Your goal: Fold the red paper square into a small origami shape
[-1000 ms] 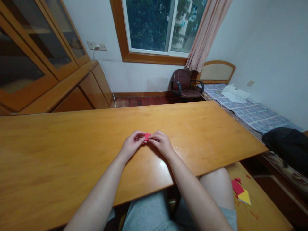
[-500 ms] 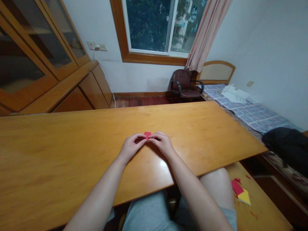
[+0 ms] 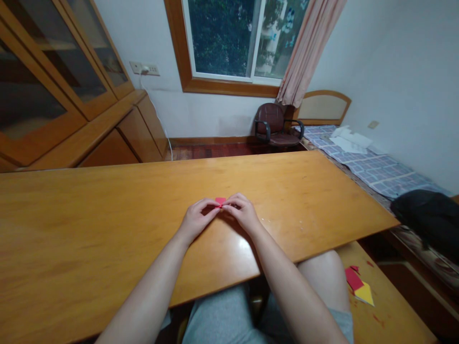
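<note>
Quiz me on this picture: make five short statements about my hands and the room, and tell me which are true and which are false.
1. The left hand and right hand both have their fingers on the small red piece. True.
2. The yellow piece is in the left hand. False: it lies on the lower wooden surface.
3. The pink curtain hangs at the right side of the window. True.
4. The chair is bright green. False: it is dark reddish brown.
5. A checked cover lies on the bed. True.
</note>
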